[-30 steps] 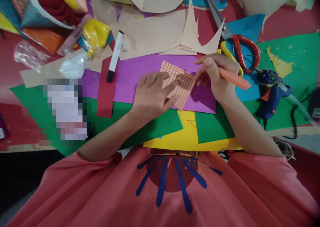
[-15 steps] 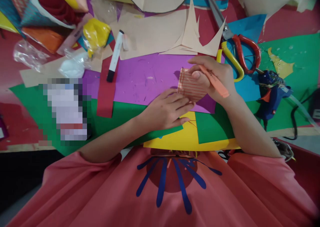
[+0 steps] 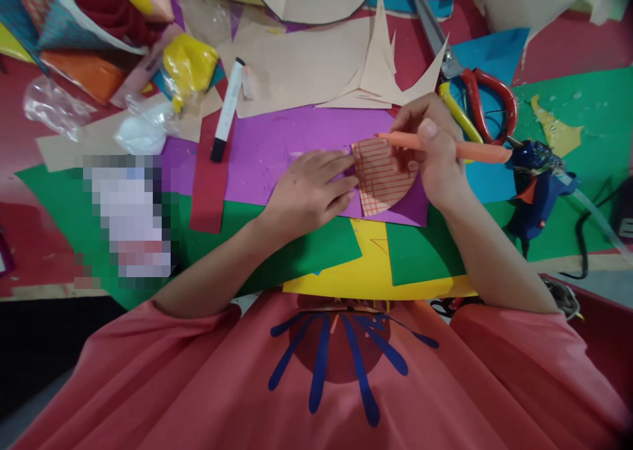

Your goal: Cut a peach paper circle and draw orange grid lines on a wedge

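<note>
An orange marker (image 3: 479,152) is gripped in my right hand (image 3: 438,156), its tip pointing left above the upper edge of a small half-round paper piece (image 3: 383,183). That piece is cream with red-orange lines, some of them crossing near its left edge. It lies on a purple sheet (image 3: 267,133). My left hand (image 3: 311,189) rests flat on the purple sheet, fingers spread, the fingertips at the paper's left edge. Part of the paper's right side is hidden by my right fingers.
Large scissors (image 3: 472,107) and a blue glue gun (image 3: 537,202) with its cord are at the right. A white marker (image 3: 227,110) lies on a red strip (image 3: 210,196). Beige scraps (image 3: 306,61), yellow clay (image 3: 190,64) and plastic wrap (image 3: 54,107) lie farther back.
My left hand has moved left and slightly up, off the striped paper. The paper has turned, and its lower part now shows. In my right hand the marker has swung round to point left.
</note>
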`<state>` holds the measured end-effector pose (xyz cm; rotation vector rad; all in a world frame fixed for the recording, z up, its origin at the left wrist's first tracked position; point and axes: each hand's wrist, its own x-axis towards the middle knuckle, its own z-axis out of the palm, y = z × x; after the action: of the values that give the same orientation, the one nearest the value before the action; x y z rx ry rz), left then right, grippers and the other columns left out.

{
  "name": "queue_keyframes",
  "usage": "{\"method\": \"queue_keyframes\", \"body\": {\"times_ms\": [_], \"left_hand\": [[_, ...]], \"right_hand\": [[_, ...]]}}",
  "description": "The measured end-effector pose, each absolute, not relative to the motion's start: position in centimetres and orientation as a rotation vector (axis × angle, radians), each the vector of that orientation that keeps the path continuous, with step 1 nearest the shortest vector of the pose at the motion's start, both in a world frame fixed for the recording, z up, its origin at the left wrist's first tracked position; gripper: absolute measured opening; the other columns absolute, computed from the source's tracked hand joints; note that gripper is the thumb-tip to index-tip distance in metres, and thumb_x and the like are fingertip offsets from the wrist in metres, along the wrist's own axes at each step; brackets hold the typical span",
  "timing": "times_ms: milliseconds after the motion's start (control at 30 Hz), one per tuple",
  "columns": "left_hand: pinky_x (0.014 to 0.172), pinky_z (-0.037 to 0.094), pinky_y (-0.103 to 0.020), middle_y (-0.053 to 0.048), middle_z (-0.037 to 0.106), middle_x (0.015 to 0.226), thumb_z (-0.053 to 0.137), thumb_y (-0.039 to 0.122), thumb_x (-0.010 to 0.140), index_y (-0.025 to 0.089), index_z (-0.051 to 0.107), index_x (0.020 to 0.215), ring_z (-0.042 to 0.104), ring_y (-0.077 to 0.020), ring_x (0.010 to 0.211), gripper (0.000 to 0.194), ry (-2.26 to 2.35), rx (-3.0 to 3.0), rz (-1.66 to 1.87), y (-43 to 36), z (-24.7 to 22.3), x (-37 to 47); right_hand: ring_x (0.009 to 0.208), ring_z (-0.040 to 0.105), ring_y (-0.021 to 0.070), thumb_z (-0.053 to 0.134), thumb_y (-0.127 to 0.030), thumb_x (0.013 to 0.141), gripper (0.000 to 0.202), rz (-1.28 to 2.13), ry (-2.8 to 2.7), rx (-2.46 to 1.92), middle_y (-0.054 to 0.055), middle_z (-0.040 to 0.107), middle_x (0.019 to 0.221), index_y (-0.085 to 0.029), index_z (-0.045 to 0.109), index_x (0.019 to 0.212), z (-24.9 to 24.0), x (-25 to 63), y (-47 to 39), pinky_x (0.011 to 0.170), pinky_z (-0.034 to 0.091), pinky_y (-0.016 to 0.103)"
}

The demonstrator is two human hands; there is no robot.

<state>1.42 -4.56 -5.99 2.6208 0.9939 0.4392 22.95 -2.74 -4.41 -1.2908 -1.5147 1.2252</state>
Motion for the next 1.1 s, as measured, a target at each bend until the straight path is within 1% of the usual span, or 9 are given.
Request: {"method": "queue_keyframes", "body": {"times_ms": [67,200,333,500,633,800,933,1000,1100], "left_hand": [[0.1,0.049,-0.048,-0.01,0.064,0.131,0.046,0.028,0.097,0.022,0.069,0.107,0.059,-0.0271,0.123,0.026,0.972,2.637,0.474,-4.6,-6.2,1.4],[0.098,0.05,-0.047,-0.011,0.065,0.128,0.047,0.03,0.096,0.023,0.072,0.102,0.059,-0.0277,0.122,0.026,0.934,2.678,0.571,-4.7,-6.4,1.2],[0.101,0.047,-0.05,-0.011,0.064,0.13,0.046,0.031,0.096,0.024,0.071,0.105,0.056,-0.0283,0.126,0.028,0.955,2.613,0.513,-4.7,-6.4,1.2],[0.103,0.046,-0.049,-0.006,0.062,0.133,0.043,0.032,0.096,0.03,0.07,0.106,0.053,-0.0262,0.129,0.029,1.0,2.59,0.393,-4.6,-6.0,1.4],[0.102,0.046,-0.048,-0.007,0.063,0.133,0.043,0.032,0.096,0.027,0.071,0.105,0.055,-0.0256,0.127,0.03,1.006,2.597,0.419,-4.7,-5.9,1.4],[0.099,0.049,-0.046,-0.009,0.065,0.128,0.043,0.033,0.097,0.026,0.072,0.102,0.057,-0.0259,0.124,0.03,0.974,2.639,0.504,-4.7,-6.2,1.3],[0.096,0.051,-0.047,-0.009,0.066,0.128,0.044,0.033,0.097,0.025,0.073,0.102,0.059,-0.0262,0.122,0.03,0.947,2.694,0.542,-4.6,-6.2,1.3],[0.098,0.05,-0.047,-0.008,0.065,0.13,0.043,0.033,0.098,0.026,0.072,0.103,0.058,-0.0256,0.124,0.031,0.965,2.673,0.502,-4.6,-6.1,1.3],[0.102,0.047,-0.046,-0.007,0.063,0.132,0.043,0.032,0.098,0.027,0.071,0.105,0.055,-0.0251,0.127,0.03,0.994,2.617,0.441,-4.6,-6.0,1.3]], "right_hand": [[0.045,0.047,0.0118,0.057,-0.059,0.081,0.034,1.316,-1.466,-1.272,-0.003,0.055,0.057,-0.027,0.051,0.072,-4.6,22.8,-2.6,0.041,0.038,0.027],[0.051,0.049,0.0128,0.07,-0.049,0.076,0.038,1.272,-1.594,-1.328,-0.002,0.052,0.054,-0.024,0.046,0.059,-4.8,22.8,-2.3,0.047,0.042,0.028],[0.051,0.045,0.0129,0.07,-0.039,0.079,0.041,1.196,-1.675,-1.37,-0.003,0.043,0.049,-0.023,0.041,0.054,-5.1,23.1,-2.4,0.048,0.043,0.029],[0.052,0.044,0.0137,0.068,-0.03,0.079,0.038,1.21,-1.71,-1.367,-0.003,0.043,0.048,-0.024,0.039,0.055,-5.6,23.4,-2.4,0.049,0.045,0.029],[0.051,0.044,0.0135,0.07,-0.029,0.077,0.036,1.193,-1.687,-1.384,-0.004,0.041,0.047,-0.025,0.04,0.058,-5.8,23.4,-2.5,0.049,0.046,0.029],[0.047,0.04,0.0109,0.07,-0.031,0.079,0.041,1.187,-1.698,-1.375,-0.004,0.045,0.047,-0.024,0.039,0.054,-5.4,23.1,-2.4,0.047,0.042,0.028],[0.046,0.043,0.0104,0.069,-0.032,0.08,0.041,1.17,-1.639,-1.339,-0.003,0.047,0.049,-0.024,0.04,0.053,-5.2,22.8,-2.4,0.044,0.038,0.028],[0.045,0.045,0.0107,0.067,-0.033,0.081,0.039,1.171,-1.598,-1.331,-0.003,0.049,0.049,-0.023,0.041,0.054,-5.2,22.8,-2.4,0.043,0.037,0.027],[0.047,0.048,0.0115,0.068,-0.035,0.081,0.039,1.2,-1.601,-1.358,-0.003,0.051,0.05,-0.023,0.041,0.056,-5.4,22.9,-2.4,0.043,0.04,0.026]]}}
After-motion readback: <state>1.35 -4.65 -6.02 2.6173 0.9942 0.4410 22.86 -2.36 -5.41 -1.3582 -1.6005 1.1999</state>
